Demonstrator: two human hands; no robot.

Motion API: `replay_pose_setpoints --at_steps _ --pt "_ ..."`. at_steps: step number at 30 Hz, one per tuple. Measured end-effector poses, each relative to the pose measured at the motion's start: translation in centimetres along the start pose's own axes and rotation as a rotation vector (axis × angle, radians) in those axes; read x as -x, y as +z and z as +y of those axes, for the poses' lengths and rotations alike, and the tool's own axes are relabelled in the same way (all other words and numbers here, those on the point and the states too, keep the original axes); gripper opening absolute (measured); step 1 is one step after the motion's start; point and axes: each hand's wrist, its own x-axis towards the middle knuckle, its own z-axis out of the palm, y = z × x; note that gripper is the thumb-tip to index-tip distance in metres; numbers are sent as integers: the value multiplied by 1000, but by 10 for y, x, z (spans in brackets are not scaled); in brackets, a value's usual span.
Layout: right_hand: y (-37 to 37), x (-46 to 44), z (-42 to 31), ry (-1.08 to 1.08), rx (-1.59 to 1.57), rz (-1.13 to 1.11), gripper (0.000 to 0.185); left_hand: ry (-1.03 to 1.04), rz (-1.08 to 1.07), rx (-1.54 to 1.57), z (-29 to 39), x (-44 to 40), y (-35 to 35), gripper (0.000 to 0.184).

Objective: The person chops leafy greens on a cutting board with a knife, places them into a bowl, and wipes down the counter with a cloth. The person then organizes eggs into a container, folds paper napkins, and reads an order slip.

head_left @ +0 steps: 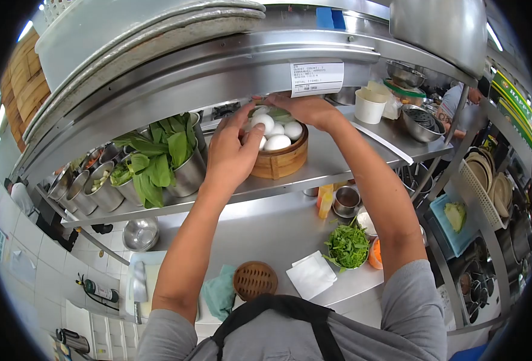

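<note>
A round bamboo steamer basket (280, 163) holding several white eggs (277, 142) sits on the steel shelf. My left hand (233, 147) curves around its left side, fingers reaching toward the back and thumb against the eggs. From the right, my right hand (305, 112) stretches over the far rim, its fingers extended and partly hidden behind the eggs. Something green and leaf-like (278, 113) shows under that hand. Both hands look open, cupped about the pile. Whether either one bears on the basket itself I cannot tell.
Leafy greens (167, 150) stand in a steel pot left of the basket. A paper receipt (316, 79) hangs from the upper shelf's edge. Below are a slotted bamboo steamer (255, 280), white napkins (312, 274), chopped greens (346, 246) and a cleaver (139, 283). Another person (458, 105) is at the far right.
</note>
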Motion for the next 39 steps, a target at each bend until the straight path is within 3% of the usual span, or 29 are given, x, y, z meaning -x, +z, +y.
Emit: replay_pose_setpoints --at_steps 3,6,9,12,15,18,28,39 --pt "3 -7 6 -56 -81 -42 78 66 -81 -80 -6 -5 1 45" --pt "2 8 -3 -29 -147 -2 78 27 -139 39 -14 -10 3 41" --pt "10 1 6 -26 -165 39 66 23 -164 8 -6 -7 -2 41" --pt "10 7 7 -103 -312 60 62 48 20 91 -8 0 4 45" --pt "25 7 21 -159 -490 74 61 145 107 118 -13 12 3 48" --pt "39 6 31 -198 -484 92 56 436 68 -229 -9 33 0 49" --pt "76 0 -21 -199 -345 135 53 316 9 -439 -15 95 2 76" --pt "84 13 -32 -122 -381 303 69 262 4 -330 -16 95 -17 81"
